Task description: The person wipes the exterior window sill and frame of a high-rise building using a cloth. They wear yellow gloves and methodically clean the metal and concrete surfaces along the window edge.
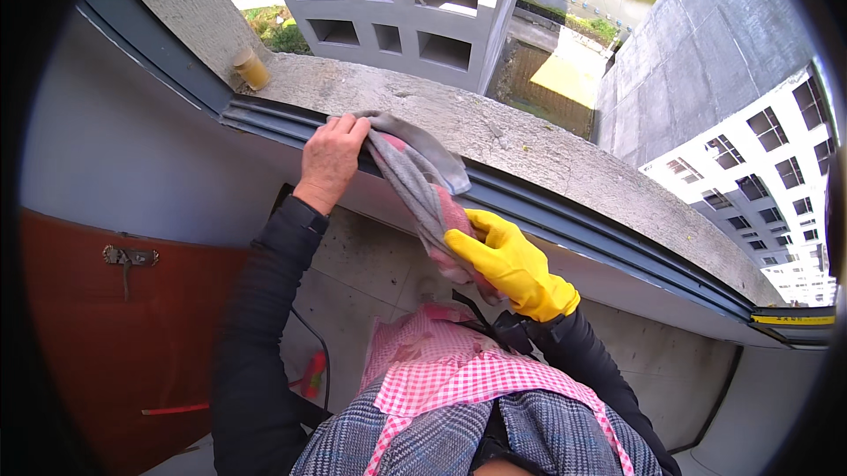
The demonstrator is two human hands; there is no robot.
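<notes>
A grey and pink cloth (423, 205) is stretched, bunched and partly twisted, between my two hands. My bare left hand (334, 155) grips its upper end at the blue-grey metal window track (562, 214). In a yellow rubber glove, my right hand (513, 261) holds the lower end on the room side of the sill. One grey fold of the cloth lies over the track, near the rough concrete outer ledge (490, 125). The fingers of my left hand are partly hidden behind the cloth.
A small jar with yellowish contents (251, 70) stands at the ledge's left corner. Beyond the ledge is a long drop to the ground between buildings. A brown door with a handle (132, 257) is at left. A red object (314, 373) lies on the tiled floor.
</notes>
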